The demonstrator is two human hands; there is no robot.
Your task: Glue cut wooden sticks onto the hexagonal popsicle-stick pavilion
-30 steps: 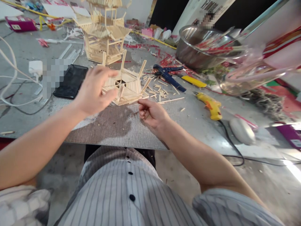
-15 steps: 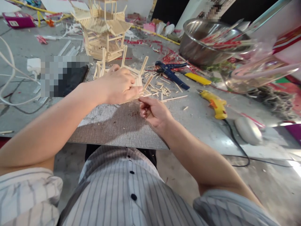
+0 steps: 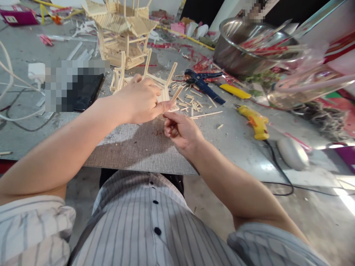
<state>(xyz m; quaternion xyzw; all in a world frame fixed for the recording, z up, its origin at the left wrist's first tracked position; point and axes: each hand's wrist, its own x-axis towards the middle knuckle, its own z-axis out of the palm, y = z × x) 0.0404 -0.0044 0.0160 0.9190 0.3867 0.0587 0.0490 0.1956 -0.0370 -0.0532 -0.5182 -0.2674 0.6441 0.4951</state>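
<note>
A small wooden stick frame point(image 3: 165, 92) with upright posts lies on the table in front of me. My left hand point(image 3: 141, 99) is closed over its near side, fingers wrapped on it, thumb reaching to its near right corner. My right hand point(image 3: 181, 129) is curled with thumb and forefinger pinched together at that same corner, just under the left thumb. Whatever the pinch holds is hidden or too small to name. Behind the frame stands a larger pavilion model point(image 3: 126, 40) of wooden sticks, with a slatted roof.
Cut stick pieces point(image 3: 194, 105) lie scattered right of the frame. Beyond them are blue cutters point(image 3: 205, 87), a yellow-handled knife point(image 3: 235, 91) and a yellow glue gun point(image 3: 255, 122) with a black cord. A steel pot point(image 3: 233, 55) stands back right. A phone point(image 3: 88, 88) lies left.
The left thumb has shifted slightly right along the frame's near corner. My right hand stays pinched in nearly the same place. The whole view has moved a little.
</note>
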